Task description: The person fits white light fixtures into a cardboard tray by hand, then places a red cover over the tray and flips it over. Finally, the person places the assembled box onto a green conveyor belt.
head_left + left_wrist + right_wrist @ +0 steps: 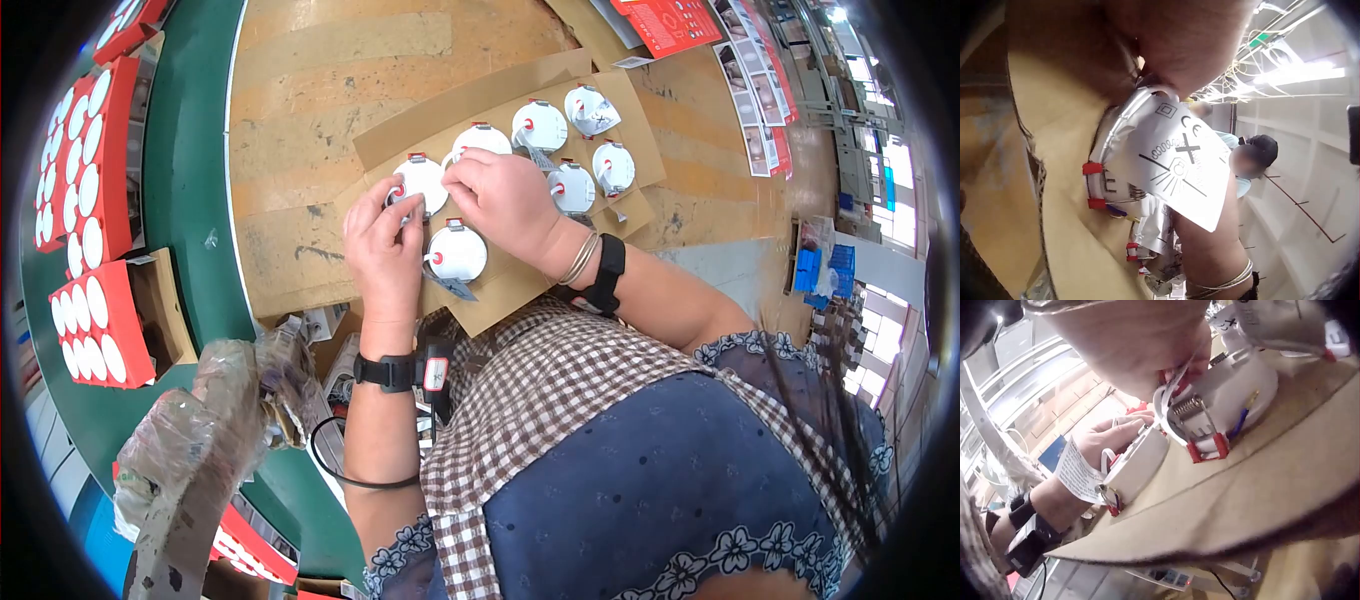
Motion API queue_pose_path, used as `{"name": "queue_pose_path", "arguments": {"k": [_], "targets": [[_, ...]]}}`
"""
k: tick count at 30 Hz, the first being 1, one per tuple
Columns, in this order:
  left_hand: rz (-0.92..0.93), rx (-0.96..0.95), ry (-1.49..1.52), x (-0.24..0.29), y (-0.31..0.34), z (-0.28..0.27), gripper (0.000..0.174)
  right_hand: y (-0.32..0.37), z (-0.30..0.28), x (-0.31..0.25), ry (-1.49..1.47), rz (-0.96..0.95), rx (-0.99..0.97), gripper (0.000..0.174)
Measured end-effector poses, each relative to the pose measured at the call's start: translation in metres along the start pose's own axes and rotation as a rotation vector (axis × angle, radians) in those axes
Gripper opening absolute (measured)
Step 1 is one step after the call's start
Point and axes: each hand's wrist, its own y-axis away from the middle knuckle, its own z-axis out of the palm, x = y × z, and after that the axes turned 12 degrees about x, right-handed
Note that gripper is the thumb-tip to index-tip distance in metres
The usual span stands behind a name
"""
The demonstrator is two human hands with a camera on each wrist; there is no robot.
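Observation:
White round lamp units with red clips lie in rows on a cardboard sheet (640, 205). Over the near-left unit (424, 180) both hands meet. The left hand (385, 245) has its fingers bent round that unit's left side, by a red connector. At its right edge the right hand (510, 200) is curled, thumb and forefinger together on what looks like a thin white cable, mostly hidden. Just below is another unit (458, 255) with a paper tag. The left wrist view shows a printed white tag (1179, 162); the right wrist view shows a unit's spring clip (1209, 449).
Red boxes (122, 150) of white discs stand on the green surface (195, 200) at left. Plastic-wrapped material (180, 440) is at lower left. Red and white printed sheets (755, 100) lie at the upper right. In the left wrist view, a person in a black cap (1263, 152) is in the background.

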Motion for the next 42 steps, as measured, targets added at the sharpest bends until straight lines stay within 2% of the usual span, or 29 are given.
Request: {"name": "queue_pose_path", "arguments": {"k": [1, 11, 16, 25, 42], "targets": [[-0.023, 0.006, 0.021, -0.001, 0.000, 0.002, 0.009, -0.002, -0.001, 0.001, -0.057, 0.043, -0.012, 0.006], [-0.081, -0.033, 0.065, -0.005, 0.001, 0.003, 0.009, 0.000, -0.001, 0.006, -0.100, 0.033, -0.040, 0.007], [-0.080, -0.035, 0.058, -0.005, 0.001, 0.003, 0.009, 0.008, 0.005, 0.004, -0.055, 0.018, 0.044, 0.008], [-0.069, -0.027, 0.050, -0.003, -0.001, 0.002, 0.010, 0.008, 0.008, 0.003, -0.028, 0.043, 0.073, 0.008], [-0.041, -0.041, 0.065, -0.006, -0.001, -0.005, 0.011, 0.006, -0.007, -0.006, -0.099, 0.027, 0.050, 0.012]]}}
